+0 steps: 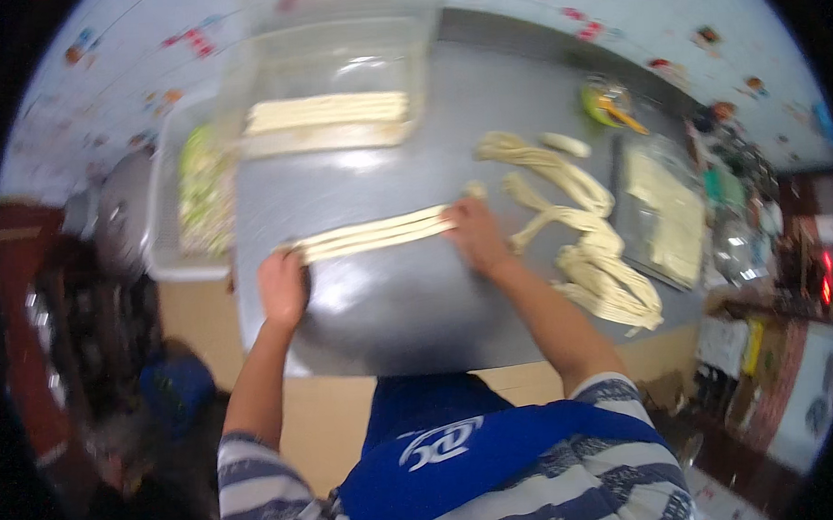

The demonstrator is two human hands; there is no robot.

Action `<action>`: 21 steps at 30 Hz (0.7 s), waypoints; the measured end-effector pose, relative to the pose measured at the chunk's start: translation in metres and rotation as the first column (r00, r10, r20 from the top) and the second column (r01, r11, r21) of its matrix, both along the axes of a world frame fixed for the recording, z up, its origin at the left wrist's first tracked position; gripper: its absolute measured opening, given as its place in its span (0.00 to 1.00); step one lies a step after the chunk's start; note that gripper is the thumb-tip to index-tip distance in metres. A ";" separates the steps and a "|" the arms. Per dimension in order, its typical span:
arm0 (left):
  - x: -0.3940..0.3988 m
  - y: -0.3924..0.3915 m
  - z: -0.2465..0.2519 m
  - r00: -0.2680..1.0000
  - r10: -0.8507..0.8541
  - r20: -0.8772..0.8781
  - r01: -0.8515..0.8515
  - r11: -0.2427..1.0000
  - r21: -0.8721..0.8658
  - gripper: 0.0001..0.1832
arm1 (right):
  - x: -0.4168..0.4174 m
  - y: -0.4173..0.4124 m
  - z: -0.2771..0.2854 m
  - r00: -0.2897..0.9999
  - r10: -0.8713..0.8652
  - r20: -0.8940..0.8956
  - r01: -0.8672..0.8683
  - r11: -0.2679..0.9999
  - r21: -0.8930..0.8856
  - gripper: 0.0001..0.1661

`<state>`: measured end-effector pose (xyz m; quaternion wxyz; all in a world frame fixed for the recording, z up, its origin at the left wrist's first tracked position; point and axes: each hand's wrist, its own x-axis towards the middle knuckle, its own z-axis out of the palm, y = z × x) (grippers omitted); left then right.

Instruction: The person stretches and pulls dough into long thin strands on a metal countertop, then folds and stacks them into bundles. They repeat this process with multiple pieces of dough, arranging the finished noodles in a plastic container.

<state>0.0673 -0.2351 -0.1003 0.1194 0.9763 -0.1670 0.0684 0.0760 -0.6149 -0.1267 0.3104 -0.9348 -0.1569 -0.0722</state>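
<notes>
Several parallel strands of pale dough (377,234) stretch across the metal table between my two hands. My left hand (281,283) grips their left end, near the table's left side. At the other end my right hand (474,233) has its fingers closed on the strands, and a short tail of dough (476,188) sticks out beyond it. Whether the strands touch the tabletop or hang just above it, I cannot tell. To the right of my right hand lie loose, tangled bundles of dough strands (590,245) and a short dough roll (566,144).
A clear plastic bin (341,141) at the back left holds a block of dough strands (326,112). Left of the metal table (405,316), a white basket (187,273) contains chopped greens (204,192). On the right lie a plastic-covered tray of dough (666,221) and a green bowl (598,106).
</notes>
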 end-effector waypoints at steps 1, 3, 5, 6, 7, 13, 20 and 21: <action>-0.004 -0.010 -0.002 0.996 0.032 -0.082 -0.034 0.999 -0.028 0.17 | -0.003 -0.012 -0.007 0.998 0.029 0.052 -0.029 1.000 -0.007 0.21; -0.030 -0.036 0.012 1.000 -0.009 -0.022 0.007 0.998 -0.061 0.23 | -0.007 -0.033 0.039 0.999 0.044 0.016 -0.043 0.998 -0.050 0.23; -0.047 -0.085 0.017 0.987 -0.142 -0.068 0.130 0.978 -0.160 0.28 | -0.004 -0.098 0.035 0.986 -0.141 0.090 0.150 0.983 -0.105 0.17; -0.051 -0.112 0.012 0.963 -0.232 -0.139 0.203 0.959 -0.198 0.28 | -0.001 -0.145 0.028 0.964 -0.248 0.097 0.258 0.960 -0.111 0.15; -0.055 -0.138 0.004 0.924 -0.321 -0.208 0.272 0.934 -0.233 0.29 | 0.002 -0.199 0.025 0.931 -0.352 0.102 0.362 0.926 -0.110 0.14; -0.060 -0.184 -0.002 0.906 -0.400 -0.142 0.384 0.915 -0.126 0.28 | -0.002 -0.352 0.024 0.862 -0.485 0.146 0.454 0.614 -0.646 0.10; -0.064 -0.186 -0.005 0.901 -0.418 -0.116 0.403 0.906 -0.134 0.29 | 0.014 -0.369 0.034 0.822 -0.541 0.177 0.548 0.666 -0.506 0.14; -0.065 -0.185 -0.003 0.908 -0.404 -0.110 0.392 0.912 -0.120 0.29 | 0.015 -0.359 0.044 0.781 -0.604 0.160 0.619 0.710 -0.337 0.14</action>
